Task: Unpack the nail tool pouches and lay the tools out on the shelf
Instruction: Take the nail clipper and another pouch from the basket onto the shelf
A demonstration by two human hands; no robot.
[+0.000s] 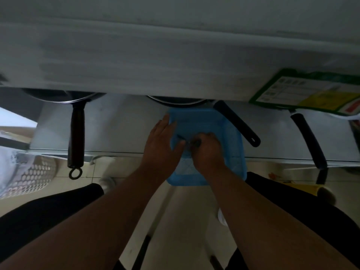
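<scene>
Inside the blue basket on the shelf, a thin dark nail tool lies crosswise between both hands: right hand pinches its right end, left hand rests flat, fingers straight (nearer its free tip)

So from where I'm watching, there's a basket sitting on the lower shelf, sticking out past its front edge. Both hands are in it, left hand just beside the right hand, with a small tool between them. Pans sit further back on that shelf, under the upper shelf: one pan handle points toward me on the left, another handle is right of the basket, a third handle further right. A printed packet lies far right.
</scene>
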